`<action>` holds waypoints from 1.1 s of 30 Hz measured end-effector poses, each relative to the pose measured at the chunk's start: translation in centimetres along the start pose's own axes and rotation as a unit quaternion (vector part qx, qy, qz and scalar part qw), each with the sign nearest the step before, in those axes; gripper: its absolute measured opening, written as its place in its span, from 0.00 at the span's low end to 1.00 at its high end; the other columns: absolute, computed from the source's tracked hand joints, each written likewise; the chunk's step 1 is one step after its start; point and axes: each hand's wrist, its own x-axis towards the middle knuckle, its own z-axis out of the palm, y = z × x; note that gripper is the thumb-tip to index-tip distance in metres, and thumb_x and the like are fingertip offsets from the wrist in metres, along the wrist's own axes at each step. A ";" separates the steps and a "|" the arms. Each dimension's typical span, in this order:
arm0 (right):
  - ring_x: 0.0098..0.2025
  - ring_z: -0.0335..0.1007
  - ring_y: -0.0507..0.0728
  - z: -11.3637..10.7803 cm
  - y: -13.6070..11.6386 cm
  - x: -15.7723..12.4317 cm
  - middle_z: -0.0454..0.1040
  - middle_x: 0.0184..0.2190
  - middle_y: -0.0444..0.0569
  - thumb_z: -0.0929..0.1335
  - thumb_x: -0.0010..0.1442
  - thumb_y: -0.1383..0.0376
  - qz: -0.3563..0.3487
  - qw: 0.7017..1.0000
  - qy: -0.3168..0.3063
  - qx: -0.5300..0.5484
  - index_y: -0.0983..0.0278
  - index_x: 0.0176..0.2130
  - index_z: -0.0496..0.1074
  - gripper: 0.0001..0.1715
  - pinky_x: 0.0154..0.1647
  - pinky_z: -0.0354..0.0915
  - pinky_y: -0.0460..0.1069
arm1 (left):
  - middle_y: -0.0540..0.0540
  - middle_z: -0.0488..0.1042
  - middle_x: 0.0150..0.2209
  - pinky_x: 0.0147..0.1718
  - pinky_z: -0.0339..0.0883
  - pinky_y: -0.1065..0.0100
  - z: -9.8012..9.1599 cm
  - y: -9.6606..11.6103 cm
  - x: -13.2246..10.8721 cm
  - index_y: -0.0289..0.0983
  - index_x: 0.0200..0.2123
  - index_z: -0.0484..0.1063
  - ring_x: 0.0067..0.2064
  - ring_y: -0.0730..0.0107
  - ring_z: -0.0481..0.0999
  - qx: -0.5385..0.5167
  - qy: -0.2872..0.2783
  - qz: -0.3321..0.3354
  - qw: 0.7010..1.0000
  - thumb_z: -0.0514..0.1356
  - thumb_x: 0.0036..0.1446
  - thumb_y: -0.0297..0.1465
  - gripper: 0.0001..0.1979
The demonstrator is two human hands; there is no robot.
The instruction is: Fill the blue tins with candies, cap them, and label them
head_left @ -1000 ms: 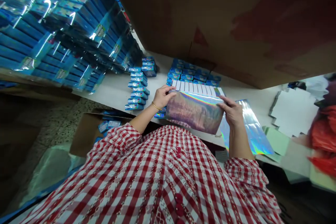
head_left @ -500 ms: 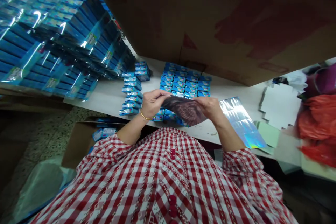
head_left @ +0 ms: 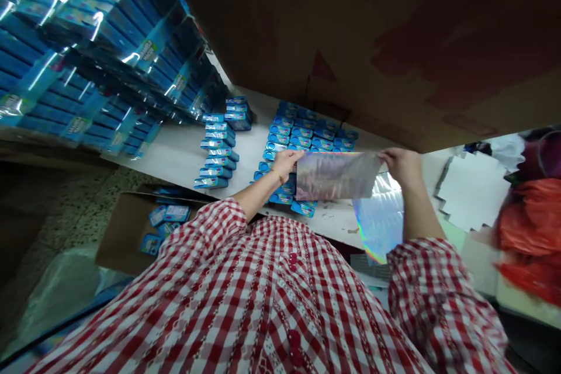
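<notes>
Between my two hands a thin shiny film sheet is stretched out, its upper edge nearly level. My left hand pinches the upper left corner. At the upper right corner, my right hand has its fingers closed on the sheet. Behind and below the sheet lie rows of small blue boxes on the white table; the sheet hides part of them. Another shiny holographic sheet lies under my right forearm, at the table's front edge.
A column of blue boxes stands left of the rows. Film-wrapped packs of blue boxes are piled at the left. A large carton looms behind. Below left, an open carton holds loose boxes. White card pieces and red plastic lie right.
My hands have moved apart and to the right, and the sheet, curled and dark before, is now spread flat. The holographic sheet on the table has shifted left and toward me.
</notes>
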 end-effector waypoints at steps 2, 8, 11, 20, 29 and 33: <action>0.37 0.66 0.60 3.1 -2.6 1.0 0.75 0.34 0.55 0.64 0.58 0.61 -0.031 0.996 0.029 -0.080 0.65 0.36 0.77 0.15 0.39 0.61 0.54 | 0.52 0.70 0.20 0.24 0.65 0.74 0.7 -0.9 1.6 0.34 0.24 0.68 0.23 0.77 0.70 -0.023 0.027 -0.038 0.999 0.68 0.44 0.36 0.13; 0.42 0.61 0.60 11.8 -12.5 -0.2 0.70 0.46 0.56 0.58 0.64 0.64 -0.238 0.957 -0.139 -0.089 0.63 0.54 0.68 0.21 0.44 0.59 0.53 | 0.52 0.71 0.22 0.29 0.67 0.70 0.3 -2.1 3.0 0.34 0.27 0.67 0.24 0.77 0.71 -0.104 -0.003 -0.083 0.991 0.63 0.50 0.29 0.07; 0.44 0.61 0.59 13.3 -13.0 -1.0 0.69 0.48 0.55 0.54 0.67 0.64 -0.257 0.949 -0.156 -0.091 0.63 0.56 0.66 0.23 0.45 0.59 0.52 | 0.52 0.70 0.21 0.31 0.67 0.71 0.0 -2.3 3.0 0.34 0.27 0.68 0.23 0.78 0.70 -0.143 -0.011 -0.089 0.986 0.60 0.53 0.26 0.04; 0.45 0.63 0.57 13.5 -11.1 -0.8 0.70 0.49 0.53 0.55 0.66 0.65 -0.276 0.945 -0.165 -0.058 0.63 0.46 0.71 0.19 0.48 0.60 0.52 | 0.50 0.72 0.23 0.34 0.69 0.69 -0.5 -3.1 3.8 0.33 0.29 0.69 0.26 0.76 0.72 -0.195 -0.036 -0.099 0.975 0.60 0.53 0.26 0.02; 0.34 0.66 0.53 6.8 -14.3 -2.7 0.70 0.32 0.48 0.62 0.58 0.64 -0.122 0.955 -0.184 0.199 0.63 0.30 0.68 0.08 0.33 0.64 0.47 | 0.48 0.75 0.30 0.46 0.66 0.66 -2.8 -3.0 6.4 0.35 0.25 0.74 0.43 0.65 0.73 0.103 0.095 0.113 0.984 0.64 0.47 0.27 0.02; 0.27 0.65 0.52 8.3 -15.8 -2.8 0.68 0.24 0.44 0.66 0.52 0.57 0.064 0.906 -0.235 0.346 0.63 0.28 0.69 0.12 0.27 0.63 0.47 | 0.43 0.76 0.40 0.47 0.65 0.66 -5.2 -1.7 3.2 0.35 0.35 0.75 0.47 0.63 0.73 0.019 0.047 0.088 0.995 0.59 0.53 0.43 0.17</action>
